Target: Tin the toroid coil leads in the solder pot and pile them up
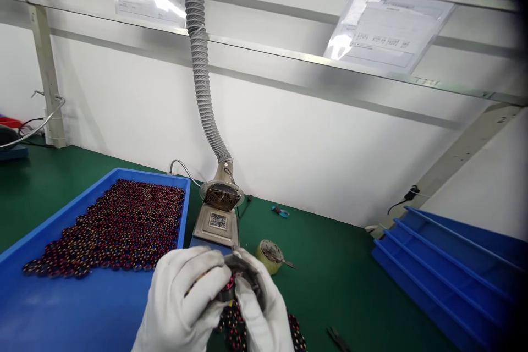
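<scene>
Both hands wear white gloves and meet at the lower middle of the head view. My left hand (187, 291) has its fingers curled round a small dark round coil (226, 289) with pink-red and gold spots. My right hand (264, 297), its glove stained dark grey at the fingers, closes on the coil from the other side. The fingers partly hide the coil. Below and behind the hands lies a cluster of similar dark spotted coils (235, 325), partly covered by the right hand.
A blue tray (74, 313) at left holds many such coils. Beyond the hands stand a metal hot pot unit (212, 225) and a grey extraction hose (200, 60). A yellowish cup (264, 264), blue-handled pliers (280, 211), dark tweezers (338, 338) and stacked blue trays (445, 275) sit rightward.
</scene>
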A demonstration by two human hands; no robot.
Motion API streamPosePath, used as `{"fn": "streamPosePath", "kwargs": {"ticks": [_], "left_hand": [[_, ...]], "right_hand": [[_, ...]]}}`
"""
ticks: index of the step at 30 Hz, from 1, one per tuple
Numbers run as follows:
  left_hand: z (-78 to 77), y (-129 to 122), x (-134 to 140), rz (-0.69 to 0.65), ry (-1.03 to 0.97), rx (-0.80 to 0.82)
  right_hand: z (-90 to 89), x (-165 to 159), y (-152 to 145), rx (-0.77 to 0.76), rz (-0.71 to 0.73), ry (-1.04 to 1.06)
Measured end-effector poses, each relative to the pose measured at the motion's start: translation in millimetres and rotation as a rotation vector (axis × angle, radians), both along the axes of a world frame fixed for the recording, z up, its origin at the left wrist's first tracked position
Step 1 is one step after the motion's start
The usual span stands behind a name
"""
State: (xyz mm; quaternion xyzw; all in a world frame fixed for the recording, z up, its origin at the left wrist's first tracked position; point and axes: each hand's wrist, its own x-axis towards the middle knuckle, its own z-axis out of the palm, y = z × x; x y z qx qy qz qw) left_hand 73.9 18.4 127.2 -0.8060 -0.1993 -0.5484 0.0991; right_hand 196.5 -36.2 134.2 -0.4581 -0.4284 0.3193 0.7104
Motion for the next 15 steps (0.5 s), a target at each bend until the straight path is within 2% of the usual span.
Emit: {"fn": "streamPosePath", "kwargs": {"ticks": [3, 7, 10, 15], "left_hand": [[1.4, -0.2, -1.8, 0.042, 0.02, 0.031], [6.7, 1.8, -3.6, 0.039, 0.035, 0.071], [9.1, 3.2, -2.9, 0.004, 0.035, 0.043], [10.3, 2.6, 0.5, -0.082, 0.014, -0.059]], "right_hand": [[-2.6, -5.0, 3.2, -0.012, 0.045, -0.01], [-7.8, -2.7, 12.5, -0.069, 0.204, 0.043], [-12.7, 2.3, 18.2, -0.094, 0.253, 0.091], [-25.8, 16.0, 25.9, -0.052, 0.33, 0.115]]}}
